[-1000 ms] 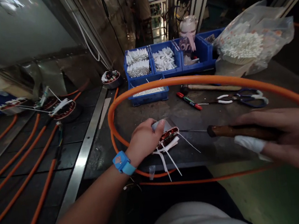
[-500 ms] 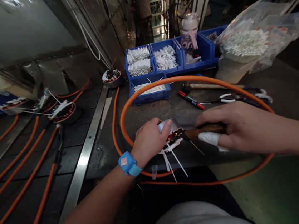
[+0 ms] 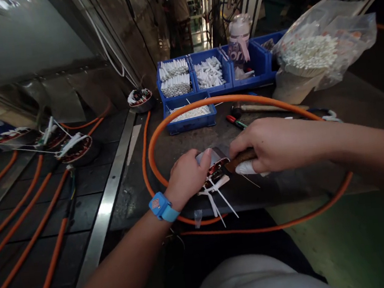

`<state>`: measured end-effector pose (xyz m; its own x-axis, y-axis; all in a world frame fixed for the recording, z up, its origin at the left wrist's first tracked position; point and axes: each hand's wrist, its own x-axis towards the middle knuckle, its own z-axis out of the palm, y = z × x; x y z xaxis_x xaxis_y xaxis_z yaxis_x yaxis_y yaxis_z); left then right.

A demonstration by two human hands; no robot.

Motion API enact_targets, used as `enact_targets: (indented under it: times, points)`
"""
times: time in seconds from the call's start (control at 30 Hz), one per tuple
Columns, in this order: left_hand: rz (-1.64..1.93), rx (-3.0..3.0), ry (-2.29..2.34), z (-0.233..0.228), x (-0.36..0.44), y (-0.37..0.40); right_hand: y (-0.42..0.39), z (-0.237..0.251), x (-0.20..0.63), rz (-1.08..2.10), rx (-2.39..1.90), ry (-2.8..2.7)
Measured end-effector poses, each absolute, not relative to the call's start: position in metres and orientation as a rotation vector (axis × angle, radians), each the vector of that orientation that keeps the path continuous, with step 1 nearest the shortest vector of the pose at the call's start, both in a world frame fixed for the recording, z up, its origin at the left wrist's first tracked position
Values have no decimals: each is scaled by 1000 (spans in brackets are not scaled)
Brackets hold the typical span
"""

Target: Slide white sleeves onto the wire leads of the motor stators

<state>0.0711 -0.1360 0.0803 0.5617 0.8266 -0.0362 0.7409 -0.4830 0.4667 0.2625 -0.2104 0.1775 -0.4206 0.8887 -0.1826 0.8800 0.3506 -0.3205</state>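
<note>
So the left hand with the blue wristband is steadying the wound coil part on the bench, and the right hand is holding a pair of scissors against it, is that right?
Not quite. The left hand with the blue wristband does steady the wound coil part on the bench, but the right hand holds a wooden-handled tool against it, not scissors. The head view shows this.

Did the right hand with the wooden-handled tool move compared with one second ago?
Yes. The right hand came leftward along the dark workbench, bringing the brown wooden-handled tool up to the small copper-wound motor part held by the left hand.
</note>
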Motion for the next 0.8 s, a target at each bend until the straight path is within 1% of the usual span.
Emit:
enact_targets:
  times: [0.23,0.37,0.57,0.63,0.7,0.8]
  points:
    - [258,2362,1302,82,73,-136,-198,188,252,513,-1606,-2713]
    - [277,2359,1293,82,71,-136,-212,178,247,482,-1581,-2810]
    - [331,2326,1268,80,68,-139,-281,130,240,105,-1610,-2734]
    - [345,2331,1228,80,68,-141,-296,121,238,8,-1635,-2724]
    - [344,2343,1210,81,70,-141,-300,123,239,7,-1677,-2704]
    - [330,2346,1219,81,71,-140,-292,142,248,140,-1763,-2635]
